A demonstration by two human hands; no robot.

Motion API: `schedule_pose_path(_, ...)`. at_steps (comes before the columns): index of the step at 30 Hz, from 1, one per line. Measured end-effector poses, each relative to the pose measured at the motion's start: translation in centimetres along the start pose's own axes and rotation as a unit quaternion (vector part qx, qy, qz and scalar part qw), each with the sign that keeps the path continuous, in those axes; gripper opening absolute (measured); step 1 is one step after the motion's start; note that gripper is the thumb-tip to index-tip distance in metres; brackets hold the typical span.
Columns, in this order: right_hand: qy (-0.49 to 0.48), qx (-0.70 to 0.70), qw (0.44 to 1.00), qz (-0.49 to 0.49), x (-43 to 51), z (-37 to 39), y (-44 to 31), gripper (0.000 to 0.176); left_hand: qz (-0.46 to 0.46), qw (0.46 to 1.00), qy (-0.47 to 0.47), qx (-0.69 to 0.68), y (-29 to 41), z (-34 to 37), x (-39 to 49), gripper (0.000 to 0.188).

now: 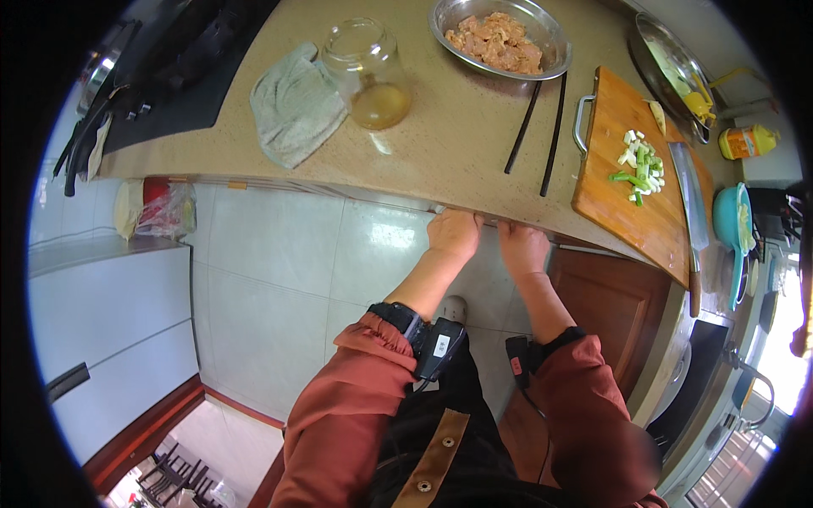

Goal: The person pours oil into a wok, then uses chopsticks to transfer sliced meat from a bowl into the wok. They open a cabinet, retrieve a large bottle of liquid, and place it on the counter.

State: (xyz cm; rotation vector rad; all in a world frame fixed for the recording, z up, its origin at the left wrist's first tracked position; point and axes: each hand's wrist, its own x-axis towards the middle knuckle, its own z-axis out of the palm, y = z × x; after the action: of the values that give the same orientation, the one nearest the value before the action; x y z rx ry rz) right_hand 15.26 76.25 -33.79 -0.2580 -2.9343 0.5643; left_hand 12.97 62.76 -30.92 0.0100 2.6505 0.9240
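Both of my hands are at the front edge of the stone countertop (444,159). My left hand (455,232) has its fingers curled under the edge, and my right hand (523,246) is a little to the right in the same pose; the fingertips of both are hidden. Beyond them, a pair of black chopsticks (554,136) lies on the counter below a steel bowl (564,60) of raw cut meat (495,44). To the right, a wooden cutting board (606,133) carries chopped scallions (645,168) and a kitchen knife with a wooden handle (689,203).
A glass jar (375,76) with some yellowish liquid stands beside a grey-green cloth (295,105). The black cooktop (184,76) is at the left. A lidded pan (667,57), a yellow bottle (748,141), a turquoise strainer (730,213) and a sink (689,368) are at the right.
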Motion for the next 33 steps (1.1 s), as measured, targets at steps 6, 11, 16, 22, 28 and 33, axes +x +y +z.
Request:
schedule_pose_path(6,-0.044,-0.031,0.999,-0.002,-0.3,-0.8,-0.2,0.025,-0.028,0.998,0.027,0.050,-1.0,1.7,-2.9,0.029)
schedule_pose_path(11,-0.009,-0.056,0.998,-0.023,-0.1,-0.5,0.1,0.027,0.021,1.000,0.018,0.004,-6.6,1.1,-13.4,0.030)
schedule_pose_path(16,0.023,-0.098,0.993,-0.055,0.3,0.1,0.2,0.031,-0.056,0.995,-0.009,-0.079,-14.7,-2.4,-24.9,0.031)
schedule_pose_path(22,-0.052,0.045,0.993,-0.099,-7.0,-2.4,1.5,0.017,-0.238,0.894,0.051,-0.376,-25.1,-5.5,-33.7,0.033)
schedule_pose_path(28,-0.189,0.035,0.981,-0.020,-23.0,-10.4,8.4,0.011,-0.302,0.727,0.210,-0.580,-32.5,-8.8,-36.1,0.036)
schedule_pose_path(33,-0.158,0.021,0.971,0.181,-32.4,-14.9,14.5,0.016,-0.269,0.608,0.311,-0.679,-37.0,-13.6,-35.6,0.040)
